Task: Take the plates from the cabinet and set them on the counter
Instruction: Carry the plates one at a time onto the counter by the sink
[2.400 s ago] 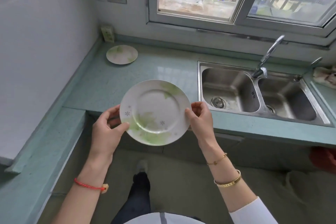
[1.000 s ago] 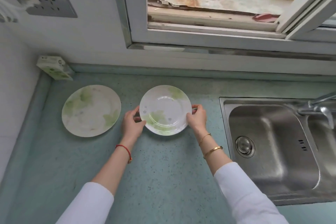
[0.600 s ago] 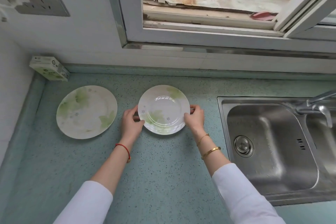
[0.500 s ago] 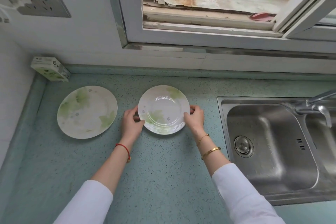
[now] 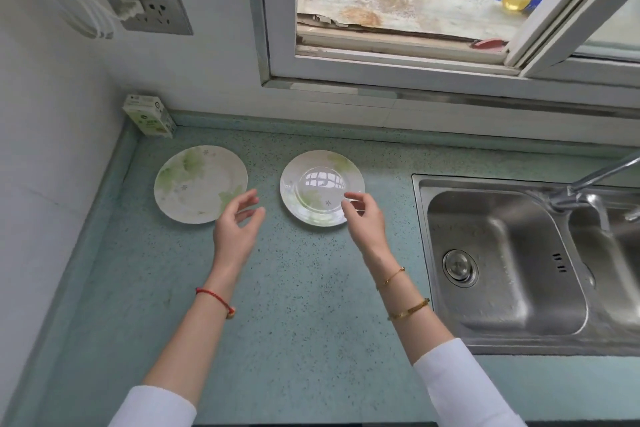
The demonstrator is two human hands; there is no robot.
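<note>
Two white plates with green leaf prints lie flat on the teal counter (image 5: 294, 305). The larger plate (image 5: 197, 182) is at the back left; the smaller plate (image 5: 317, 185) sits to its right, near the sink. My left hand (image 5: 237, 225) hovers open between the two plates, touching neither. My right hand (image 5: 363, 217) is open over the smaller plate's near right rim, fingers apart and holding nothing. The cabinet is out of view.
A double steel sink (image 5: 512, 263) with a tap (image 5: 588, 184) fills the right side. A small green-and-white carton (image 5: 149, 116) stands in the back left corner. A wall socket with a white plug (image 5: 147, 9) is above it. The window (image 5: 398, 10) is open.
Both hands carried the smaller plate to the counter and set it down right of the larger one. They have now let go and drawn back toward me, fingers spread.
</note>
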